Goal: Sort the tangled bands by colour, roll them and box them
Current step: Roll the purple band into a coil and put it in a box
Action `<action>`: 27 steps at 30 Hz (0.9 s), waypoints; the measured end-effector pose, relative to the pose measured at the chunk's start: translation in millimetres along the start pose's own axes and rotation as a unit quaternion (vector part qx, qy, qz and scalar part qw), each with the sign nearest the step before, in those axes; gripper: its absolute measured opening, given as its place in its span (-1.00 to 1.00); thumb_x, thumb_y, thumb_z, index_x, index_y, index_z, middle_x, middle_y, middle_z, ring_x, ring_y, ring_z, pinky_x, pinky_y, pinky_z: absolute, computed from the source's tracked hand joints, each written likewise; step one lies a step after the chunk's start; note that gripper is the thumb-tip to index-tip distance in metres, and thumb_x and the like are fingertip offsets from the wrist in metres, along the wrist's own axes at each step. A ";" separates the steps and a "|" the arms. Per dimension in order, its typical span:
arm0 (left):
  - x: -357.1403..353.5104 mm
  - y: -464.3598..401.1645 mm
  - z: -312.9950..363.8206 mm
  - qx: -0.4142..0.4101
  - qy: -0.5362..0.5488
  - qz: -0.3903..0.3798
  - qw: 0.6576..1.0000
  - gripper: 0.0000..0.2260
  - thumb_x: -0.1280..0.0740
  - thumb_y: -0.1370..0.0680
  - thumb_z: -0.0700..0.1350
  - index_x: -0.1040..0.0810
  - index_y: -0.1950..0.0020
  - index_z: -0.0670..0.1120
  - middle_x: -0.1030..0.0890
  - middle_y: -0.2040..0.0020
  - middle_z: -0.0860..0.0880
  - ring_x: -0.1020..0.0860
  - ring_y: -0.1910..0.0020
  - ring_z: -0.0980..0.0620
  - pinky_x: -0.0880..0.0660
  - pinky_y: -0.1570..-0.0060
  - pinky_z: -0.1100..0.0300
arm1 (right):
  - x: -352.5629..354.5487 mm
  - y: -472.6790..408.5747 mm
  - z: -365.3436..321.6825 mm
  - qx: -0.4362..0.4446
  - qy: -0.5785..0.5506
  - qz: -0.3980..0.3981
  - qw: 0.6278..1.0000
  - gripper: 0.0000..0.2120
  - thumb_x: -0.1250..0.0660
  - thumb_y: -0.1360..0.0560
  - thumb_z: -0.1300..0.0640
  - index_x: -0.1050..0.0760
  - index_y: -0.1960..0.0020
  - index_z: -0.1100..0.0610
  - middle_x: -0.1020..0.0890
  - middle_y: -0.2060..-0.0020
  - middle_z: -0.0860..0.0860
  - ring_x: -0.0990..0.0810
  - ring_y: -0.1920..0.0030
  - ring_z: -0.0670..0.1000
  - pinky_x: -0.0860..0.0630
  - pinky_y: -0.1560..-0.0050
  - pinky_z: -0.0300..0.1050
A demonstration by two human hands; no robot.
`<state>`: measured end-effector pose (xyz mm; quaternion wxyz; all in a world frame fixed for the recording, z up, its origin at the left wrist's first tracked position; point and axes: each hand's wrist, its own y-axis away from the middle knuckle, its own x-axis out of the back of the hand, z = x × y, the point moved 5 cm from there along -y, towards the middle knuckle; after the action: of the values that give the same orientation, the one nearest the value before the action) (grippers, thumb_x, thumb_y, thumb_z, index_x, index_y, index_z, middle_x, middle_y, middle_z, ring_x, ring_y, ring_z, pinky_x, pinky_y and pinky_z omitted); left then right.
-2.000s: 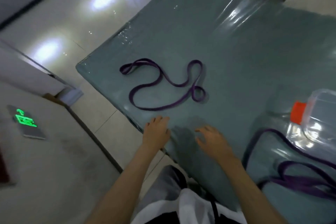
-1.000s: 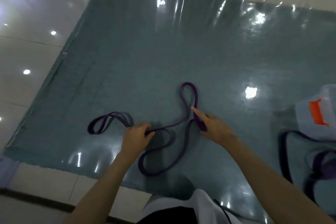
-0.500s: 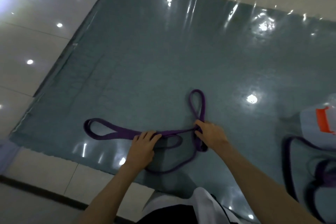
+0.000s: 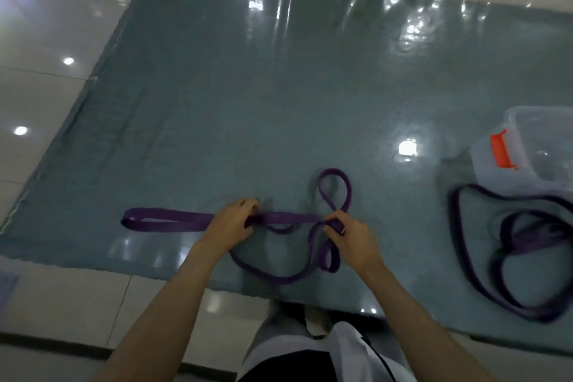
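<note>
Both hands clamp a flat purple band (image 4: 279, 217) on the glossy mat (image 4: 248, 102): left hand (image 4: 231, 225) at nine o'clock, right hand (image 4: 348, 234) at three.

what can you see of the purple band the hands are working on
The purple band is a flat, wide strap in a closed loop, seemingly rubbery or woven. It lies on the teal mat. Its left part is stretched out flat and doubled; the left hand grips it mid-length. The right hand pinches a crossing, with one loop beyond, a small one nearer, and slack curving towards the person.
</note>
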<state>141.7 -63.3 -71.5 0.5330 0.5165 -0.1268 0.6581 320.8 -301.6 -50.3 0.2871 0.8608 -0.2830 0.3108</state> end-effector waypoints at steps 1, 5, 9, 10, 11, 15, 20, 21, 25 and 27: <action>2.2 -2.0 4.5 -0.013 0.022 -0.008 1.000 -0.67 -0.48 -0.46 -0.26 -0.55 -0.20 -0.12 -0.60 -0.09 -0.10 -0.59 -0.06 -0.17 -0.53 -0.03 -0.01 | 3.8 3.3 4.1 0.002 -0.004 0.010 1.000 -0.92 -0.46 -0.60 0.00 -0.61 -0.08 -0.06 -0.66 0.28 -0.08 -0.62 0.31 -0.09 -0.58 0.30 -0.08; 7.7 -0.6 39.1 -0.051 0.096 0.003 0.994 -0.72 -0.54 -0.46 -0.24 -0.53 -0.07 -0.04 -0.57 0.00 -0.01 -0.53 0.08 -0.04 -0.53 0.06 0.05 | 28.1 21.5 30.0 -0.009 -0.044 0.054 0.998 -0.91 -0.46 -0.60 0.01 -0.58 -0.06 -0.12 -0.58 0.33 -0.24 -0.58 0.36 -0.26 -0.42 0.40 -0.39; 4.8 4.9 101.8 -0.048 0.186 0.029 0.981 -0.73 -0.54 -0.47 -0.13 -0.52 -0.03 0.11 -0.64 0.07 0.15 -0.58 0.11 0.08 -0.55 0.10 0.22 | 74.1 43.3 78.4 -0.036 -0.117 0.106 0.987 -0.87 -0.47 -0.60 0.00 -0.58 -0.05 -0.23 -0.68 0.25 -0.20 -0.66 0.27 -0.20 -0.51 0.29 -0.31; 3.8 5.9 123.0 -0.053 0.206 0.038 0.976 -0.74 -0.53 -0.47 -0.12 -0.52 -0.04 0.10 -0.64 0.06 0.18 -0.59 0.10 0.10 -0.53 0.11 0.29 | 88.4 49.2 91.4 -0.034 -0.132 0.122 0.983 -0.84 -0.46 -0.60 0.00 -0.58 -0.04 -0.26 -0.69 0.23 -0.20 -0.67 0.25 -0.18 -0.54 0.27 -0.30; 2.2 6.5 146.0 -0.058 0.225 0.047 0.971 -0.73 -0.53 -0.47 -0.14 -0.52 -0.05 0.09 -0.64 0.05 0.18 -0.59 0.08 0.11 -0.51 0.11 0.34 | 103.4 55.8 103.9 -0.030 -0.144 0.138 0.979 -0.82 -0.46 -0.61 0.02 -0.58 -0.04 -0.28 -0.70 0.21 -0.21 -0.68 0.23 -0.18 -0.58 0.25 -0.28; -7.5 7.2 241.3 -0.062 0.292 0.090 0.950 -0.70 -0.55 -0.46 -0.20 -0.52 -0.01 0.10 -0.65 0.06 0.16 -0.62 0.07 0.12 -0.48 0.12 0.37 | 166.9 83.3 145.0 -0.005 -0.158 0.200 0.967 -0.72 -0.43 -0.61 0.05 -0.54 -0.05 -0.38 -0.69 0.12 -0.32 -0.67 0.12 -0.24 -0.59 0.12 -0.31; -21.1 7.5 358.1 -0.088 0.345 0.128 0.926 -0.70 -0.54 -0.42 -0.14 -0.51 0.04 0.16 -0.67 0.08 0.14 -0.64 0.03 0.13 -0.51 0.11 0.33 | 247.1 121.7 190.8 0.037 -0.178 0.273 0.945 -0.82 -0.35 -0.56 -0.11 -0.53 -0.11 -0.37 -0.66 0.12 -0.37 -0.65 0.23 -0.25 -0.49 0.21 -0.44; -24.3 6.2 379.5 -0.093 0.353 0.130 0.922 -0.69 -0.55 -0.41 -0.16 -0.51 0.04 0.15 -0.68 0.09 0.13 -0.64 0.04 0.13 -0.51 0.11 0.33 | 261.6 129.6 200.4 0.043 -0.181 0.287 0.940 -0.83 -0.34 -0.55 -0.12 -0.54 -0.12 -0.34 -0.66 0.11 -0.40 -0.64 0.22 -0.29 -0.46 0.19 -0.49; -42.1 -3.5 457.4 -0.119 0.373 0.117 0.913 -0.68 -0.55 -0.39 -0.22 -0.52 0.03 0.08 -0.68 0.11 0.12 -0.63 0.08 0.13 -0.50 0.12 0.34 | 308.2 158.0 244.0 0.034 -0.194 0.329 0.924 -0.82 -0.37 -0.58 -0.06 -0.59 -0.18 -0.20 -0.68 0.10 -0.35 -0.67 0.19 -0.23 -0.54 0.15 -0.40; -52.1 -13.0 492.9 -0.137 0.376 0.101 0.911 -0.65 -0.54 -0.37 -0.22 -0.50 0.06 0.16 -0.68 0.12 0.19 -0.62 0.10 0.16 -0.48 0.11 0.35 | 326.6 170.7 268.4 0.018 -0.197 0.363 0.911 -0.80 -0.40 -0.63 0.05 -0.61 -0.21 -0.17 -0.70 0.07 -0.26 -0.69 0.15 -0.20 -0.56 0.17 -0.39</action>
<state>415.7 -441.5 95.2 0.5372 0.1375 -0.0574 0.8302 518.4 -697.5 59.5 0.0772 0.7478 -0.6206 0.2229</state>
